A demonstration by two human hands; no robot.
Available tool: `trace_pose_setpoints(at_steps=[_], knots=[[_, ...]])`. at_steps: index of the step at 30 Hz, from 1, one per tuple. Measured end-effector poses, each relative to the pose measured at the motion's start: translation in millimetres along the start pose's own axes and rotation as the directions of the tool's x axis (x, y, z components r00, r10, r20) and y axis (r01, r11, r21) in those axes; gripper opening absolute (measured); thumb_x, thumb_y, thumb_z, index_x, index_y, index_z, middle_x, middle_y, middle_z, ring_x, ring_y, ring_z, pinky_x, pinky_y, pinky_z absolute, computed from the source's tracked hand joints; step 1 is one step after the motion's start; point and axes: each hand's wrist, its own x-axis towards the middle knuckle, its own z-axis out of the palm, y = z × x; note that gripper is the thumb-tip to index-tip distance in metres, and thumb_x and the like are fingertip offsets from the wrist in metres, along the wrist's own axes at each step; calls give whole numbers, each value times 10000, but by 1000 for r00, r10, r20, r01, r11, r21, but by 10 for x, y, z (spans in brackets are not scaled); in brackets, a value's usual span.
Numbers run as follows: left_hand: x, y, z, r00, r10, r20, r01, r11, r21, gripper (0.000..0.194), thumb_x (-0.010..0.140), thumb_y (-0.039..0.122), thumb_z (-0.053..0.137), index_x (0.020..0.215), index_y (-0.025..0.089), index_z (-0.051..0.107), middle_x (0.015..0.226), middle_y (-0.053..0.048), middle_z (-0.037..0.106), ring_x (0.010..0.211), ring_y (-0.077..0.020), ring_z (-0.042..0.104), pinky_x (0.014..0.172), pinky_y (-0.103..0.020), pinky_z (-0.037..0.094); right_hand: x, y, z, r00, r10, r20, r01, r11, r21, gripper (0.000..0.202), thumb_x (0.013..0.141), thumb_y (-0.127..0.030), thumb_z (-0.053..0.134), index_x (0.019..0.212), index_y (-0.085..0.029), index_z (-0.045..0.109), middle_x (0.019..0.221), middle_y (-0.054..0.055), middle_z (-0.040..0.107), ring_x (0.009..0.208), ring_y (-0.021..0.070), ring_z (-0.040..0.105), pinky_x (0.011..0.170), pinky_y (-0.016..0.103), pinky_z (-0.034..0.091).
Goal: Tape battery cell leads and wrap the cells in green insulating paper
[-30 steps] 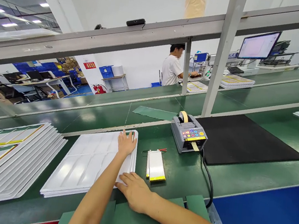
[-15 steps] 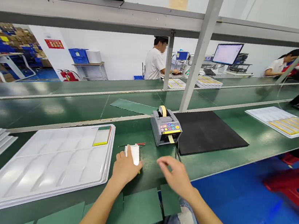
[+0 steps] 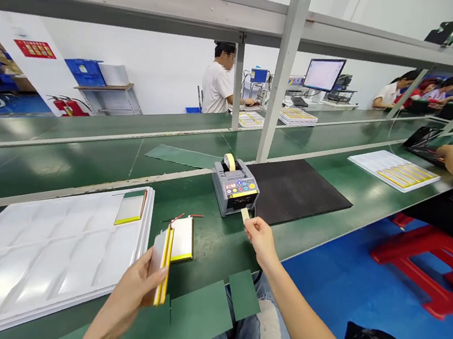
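My left hand (image 3: 139,280) is closed around a flat silver battery pack (image 3: 160,264) with yellow edges, held tilted on its side above the table. Just behind it, another battery pack (image 3: 183,237) lies flat on the green table, with thin red and black wires at its far end. Between the fingertips of my right hand (image 3: 261,238) is a short piece of pale yellow tape (image 3: 244,214), in front of the grey tape dispenser (image 3: 235,186). A roll of tape (image 3: 229,162) sits on top of the dispenser. One more battery pack (image 3: 130,207) rests in the white tray on the left.
Stacked white trays (image 3: 53,247) lie to the left. A black mat (image 3: 298,193) is right of the dispenser, and a tray of yellow-edged packs (image 3: 393,170) lies beyond. A metal post (image 3: 286,72) rises behind the dispenser. Co-workers sit across the bench and at right.
My left hand has lifted a battery pack off the table and turned it on edge. My right hand has taken the tape piece from the dispenser. The view has shifted rightward.
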Motion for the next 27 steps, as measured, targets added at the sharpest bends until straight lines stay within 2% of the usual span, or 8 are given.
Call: trace_pose_setpoints(at_steps=[3,7,11,15,20,22,24,27], knots=[[-257,-18,92,990,-102,99,132,917,-378,586,601,555,742,1045,209,584,709,6,631,583,-128,565,507,-213,479,-97,36,-65,998,-14,-60,19,997,76,387,700,-521,659,720,-168,501,573,-56,525,442,57,421,422,179,319],[-471,93,348,954,-298,20,260,794,-549,534,484,511,832,833,169,617,674,11,646,491,-96,547,421,-182,458,23,-16,23,995,-29,-93,43,988,151,524,722,-555,622,1048,-211,399,768,-10,656,550,107,570,486,208,437],[-572,176,508,931,-366,6,317,799,-511,561,496,539,814,873,169,625,599,21,634,426,-114,539,402,-220,478,213,-90,183,994,-39,-107,56,985,162,593,752,-474,620,1131,-234,233,737,-14,678,568,149,622,482,229,458],[-654,219,574,956,-287,55,280,844,-458,570,578,476,795,1032,188,604,669,24,668,505,-110,575,485,-195,485,285,-103,247,988,-84,-131,103,984,146,592,705,-291,671,1089,-236,224,597,-89,619,513,125,580,458,186,384],[-731,266,606,968,-207,144,244,913,-328,553,656,507,727,1076,184,569,852,-18,704,670,-148,614,593,-213,479,3,-143,149,994,-107,-35,111,983,144,537,695,-259,673,1062,-235,281,527,-133,527,531,110,550,519,194,389],[-743,270,593,967,-145,209,189,959,-210,530,690,513,695,1083,183,558,894,-30,697,737,-168,615,653,-238,482,-223,-234,46,992,-80,94,67,989,134,531,696,-274,693,1081,-227,330,549,-116,526,530,109,538,518,203,388],[-753,276,581,940,-86,330,128,986,-107,517,724,486,676,1125,189,540,935,-38,687,819,-189,615,724,-263,479,-451,-385,-75,935,-37,352,3,995,97,521,736,-275,685,1138,-223,358,613,-87,542,562,107,538,533,212,389],[-779,316,590,848,-58,526,91,995,-37,479,755,431,665,1155,205,530,964,-31,677,870,-195,606,766,-277,470,-700,-649,-211,702,30,712,-13,999,-29,576,809,-243,637,1276,-248,299,701,-68,532,592,87,487,554,212,362]])
